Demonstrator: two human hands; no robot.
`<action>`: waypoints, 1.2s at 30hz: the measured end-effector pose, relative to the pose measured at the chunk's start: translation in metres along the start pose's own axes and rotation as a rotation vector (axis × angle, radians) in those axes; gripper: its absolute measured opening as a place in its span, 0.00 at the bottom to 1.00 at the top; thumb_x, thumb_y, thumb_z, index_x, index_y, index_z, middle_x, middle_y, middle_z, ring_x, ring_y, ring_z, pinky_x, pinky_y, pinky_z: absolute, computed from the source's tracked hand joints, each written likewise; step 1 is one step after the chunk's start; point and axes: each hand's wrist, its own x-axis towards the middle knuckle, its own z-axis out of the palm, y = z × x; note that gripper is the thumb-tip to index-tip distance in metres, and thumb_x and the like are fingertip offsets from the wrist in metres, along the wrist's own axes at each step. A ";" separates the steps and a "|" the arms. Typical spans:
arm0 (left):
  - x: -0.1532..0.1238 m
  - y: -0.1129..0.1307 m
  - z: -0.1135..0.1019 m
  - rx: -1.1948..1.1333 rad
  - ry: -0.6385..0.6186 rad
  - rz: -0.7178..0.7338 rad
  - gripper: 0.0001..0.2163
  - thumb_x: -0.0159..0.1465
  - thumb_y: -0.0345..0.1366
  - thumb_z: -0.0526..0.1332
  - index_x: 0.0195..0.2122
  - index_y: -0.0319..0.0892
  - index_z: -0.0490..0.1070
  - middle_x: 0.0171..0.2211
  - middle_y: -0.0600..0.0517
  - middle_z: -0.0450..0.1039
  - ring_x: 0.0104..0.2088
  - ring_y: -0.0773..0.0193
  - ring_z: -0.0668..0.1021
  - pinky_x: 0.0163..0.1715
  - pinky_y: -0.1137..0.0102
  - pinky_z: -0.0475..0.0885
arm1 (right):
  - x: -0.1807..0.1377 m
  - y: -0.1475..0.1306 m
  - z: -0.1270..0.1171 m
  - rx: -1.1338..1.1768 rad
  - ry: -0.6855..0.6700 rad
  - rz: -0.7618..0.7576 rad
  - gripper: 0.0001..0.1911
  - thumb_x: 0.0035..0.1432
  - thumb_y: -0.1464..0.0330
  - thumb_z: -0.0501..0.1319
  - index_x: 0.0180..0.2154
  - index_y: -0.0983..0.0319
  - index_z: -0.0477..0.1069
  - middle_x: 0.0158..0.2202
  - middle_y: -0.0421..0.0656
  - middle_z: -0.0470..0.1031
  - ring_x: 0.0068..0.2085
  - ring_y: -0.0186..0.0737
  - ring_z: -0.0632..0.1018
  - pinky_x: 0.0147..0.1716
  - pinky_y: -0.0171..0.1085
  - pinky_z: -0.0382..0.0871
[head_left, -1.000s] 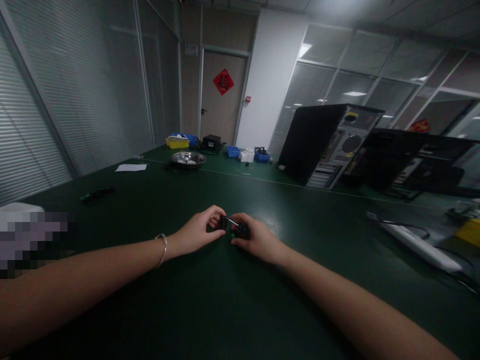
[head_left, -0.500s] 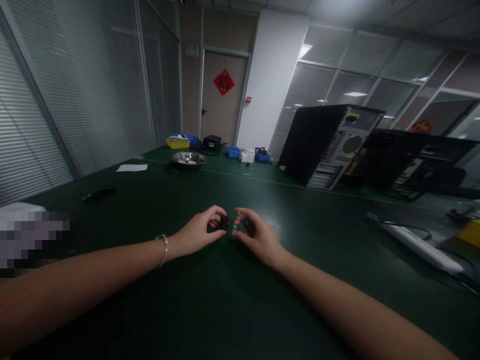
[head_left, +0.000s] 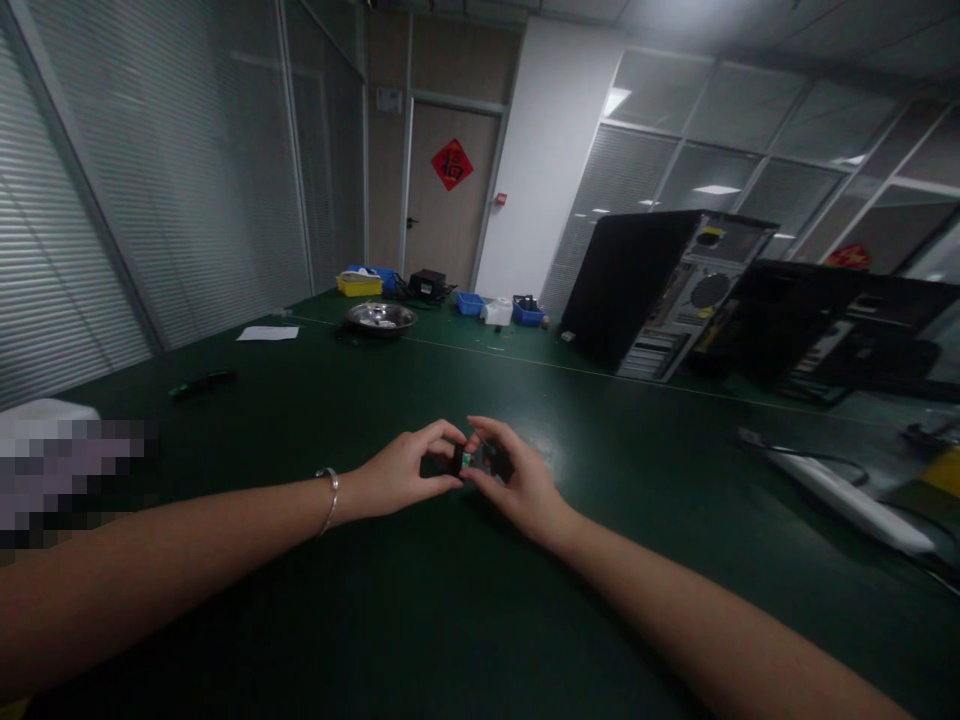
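Above the green tabletop, my left hand (head_left: 401, 472) pinches a small black block-like part (head_left: 457, 460) between thumb and fingertips. Facing it, my right hand (head_left: 525, 485) grips a small part with a green piece (head_left: 466, 461) at its left end; its exact kind is too small to make out. The two parts meet or nearly meet between my fingertips, and I cannot tell whether they are joined. My fingers hide much of both.
A steel bowl (head_left: 380, 318), a paper sheet (head_left: 268, 333) and blue bins (head_left: 470, 303) stand toward the back. Computer towers (head_left: 637, 290) rise at the right, behind a white power strip (head_left: 855, 500). A dark slim object (head_left: 202, 383) lies at left.
My left hand has moved right with the black part, closing the gap to the green part. My right hand has stayed almost where it was.
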 end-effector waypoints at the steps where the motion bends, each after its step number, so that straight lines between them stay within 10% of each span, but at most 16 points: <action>1: 0.000 0.000 0.000 -0.012 0.003 -0.001 0.17 0.59 0.30 0.63 0.49 0.43 0.62 0.45 0.48 0.75 0.47 0.58 0.77 0.48 0.63 0.68 | 0.000 0.000 0.000 -0.004 0.000 0.001 0.27 0.55 0.72 0.62 0.56 0.56 0.58 0.44 0.43 0.70 0.45 0.39 0.74 0.46 0.39 0.68; 36: 0.007 -0.009 0.004 -0.343 0.020 -0.116 0.10 0.61 0.31 0.61 0.42 0.38 0.63 0.38 0.47 0.75 0.39 0.61 0.78 0.40 0.65 0.71 | -0.001 0.000 0.000 -0.084 0.022 -0.115 0.24 0.57 0.69 0.63 0.54 0.58 0.61 0.46 0.45 0.71 0.47 0.40 0.73 0.48 0.40 0.68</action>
